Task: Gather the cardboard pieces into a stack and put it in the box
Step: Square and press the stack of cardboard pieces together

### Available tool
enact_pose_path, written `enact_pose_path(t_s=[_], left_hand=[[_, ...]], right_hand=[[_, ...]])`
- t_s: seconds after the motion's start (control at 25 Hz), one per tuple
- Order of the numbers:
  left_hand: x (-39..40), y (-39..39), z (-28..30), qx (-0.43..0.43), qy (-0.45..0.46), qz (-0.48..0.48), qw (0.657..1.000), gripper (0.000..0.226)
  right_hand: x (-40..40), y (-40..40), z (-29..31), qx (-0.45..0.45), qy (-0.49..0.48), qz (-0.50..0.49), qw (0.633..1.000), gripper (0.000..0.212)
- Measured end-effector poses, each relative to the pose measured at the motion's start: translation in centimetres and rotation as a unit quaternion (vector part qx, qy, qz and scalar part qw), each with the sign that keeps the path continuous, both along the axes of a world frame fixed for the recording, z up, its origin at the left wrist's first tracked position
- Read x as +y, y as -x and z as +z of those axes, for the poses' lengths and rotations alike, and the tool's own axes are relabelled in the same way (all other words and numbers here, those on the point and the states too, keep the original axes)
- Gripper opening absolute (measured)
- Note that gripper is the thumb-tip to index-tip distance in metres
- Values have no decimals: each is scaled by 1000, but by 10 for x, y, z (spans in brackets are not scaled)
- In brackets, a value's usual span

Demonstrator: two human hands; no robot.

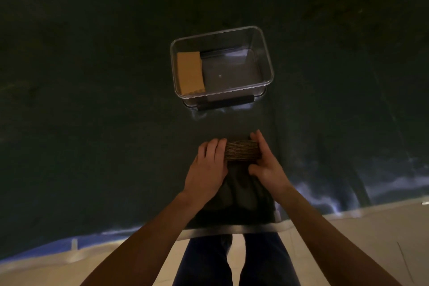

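A stack of brown cardboard pieces [242, 150] stands on edge on the dark table, its corrugated edges facing me. My left hand [209, 169] presses against its left side and my right hand [267, 165] against its right side, so both hands squeeze the stack between them. Farther away stands a clear plastic box [267, 62] with a dark clip on its near wall. Inside the box, along its left side, lies another stack of cardboard [190, 73], flat face up.
A dark cloth [92, 100] covers the table, with its near edge low in the view. Below it show a pale floor [371, 239] and my legs in dark trousers [232, 262].
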State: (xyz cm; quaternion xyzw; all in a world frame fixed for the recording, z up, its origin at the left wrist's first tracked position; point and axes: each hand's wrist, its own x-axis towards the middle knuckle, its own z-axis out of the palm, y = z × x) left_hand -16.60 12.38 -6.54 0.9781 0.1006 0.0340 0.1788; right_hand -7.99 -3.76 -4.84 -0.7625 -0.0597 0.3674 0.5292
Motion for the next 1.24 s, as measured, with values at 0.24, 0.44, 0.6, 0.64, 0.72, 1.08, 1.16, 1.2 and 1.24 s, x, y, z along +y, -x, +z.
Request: enact_pose_path(t_s=[0.24,0.44,0.6,0.64,0.72,1.08,1.16,1.2,1.24], left_hand=[[9,-3,6,12,104,-20,994,66],[-8,-4,15,-25,414,103,904,100],[-9,-6,13,-26,399,116,909,104],[-4,-5,11,-9,380,92,920,104],[8,-2,9,16,349,59,935,96],[50,-24,24,39,251,46,966,55],[54,-30,25,23,260,50,964,56],[55,-32,24,33,263,52,963,56],[54,-33,22,53,263,53,962,55]], right_hand=[[7,-21,5,-256,171,130,942,60],[14,-21,-1,-317,209,158,911,57],[14,-20,-4,-340,213,168,900,60],[13,-21,-4,-346,213,171,898,59],[11,-23,-3,-352,209,177,895,58],[18,-44,10,-423,210,196,859,56],[24,-50,12,-428,204,189,860,58],[25,-51,11,-417,204,197,864,59],[26,-52,9,-397,206,209,870,62]])
